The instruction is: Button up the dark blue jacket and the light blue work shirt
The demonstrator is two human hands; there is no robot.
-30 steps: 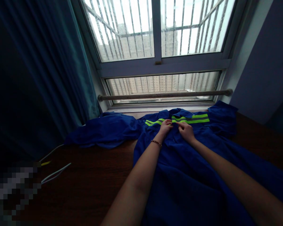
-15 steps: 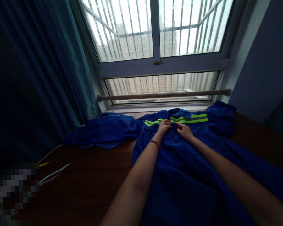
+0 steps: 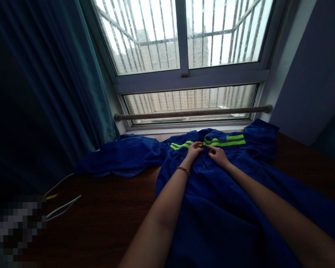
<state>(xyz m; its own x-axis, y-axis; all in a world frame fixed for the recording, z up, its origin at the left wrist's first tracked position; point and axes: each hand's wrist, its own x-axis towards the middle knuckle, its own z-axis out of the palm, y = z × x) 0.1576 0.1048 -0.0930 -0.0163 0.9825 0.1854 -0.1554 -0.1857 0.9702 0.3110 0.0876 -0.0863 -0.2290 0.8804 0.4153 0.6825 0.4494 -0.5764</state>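
Observation:
A blue work jacket [image 3: 212, 197] with yellow-green and grey reflective stripes [image 3: 231, 140] lies spread over the dark wooden surface, its collar toward the window. My left hand [image 3: 194, 149], with a beaded bracelet on the wrist, pinches the front edge of the jacket at the chest stripe. Close beside it, my right hand [image 3: 218, 155] is closed on the same front opening, index finger pointing at the left fingertips. Whatever small part lies between the fingertips is too small to make out. One sleeve [image 3: 123, 154] stretches out to the left.
A window [image 3: 184, 74] with a horizontal rail [image 3: 192, 113] stands behind the jacket. Blue curtains [image 3: 58, 74] hang at the left. White cables [image 3: 64, 206], a yellow strip [image 3: 52, 196] and a blurred-out object [image 3: 16, 227] lie on the wooden surface [image 3: 106, 219] at lower left.
Both hands stay at the chest stripe with only slight finger movement. The fabric between them has shifted a little, and the view has moved slightly.

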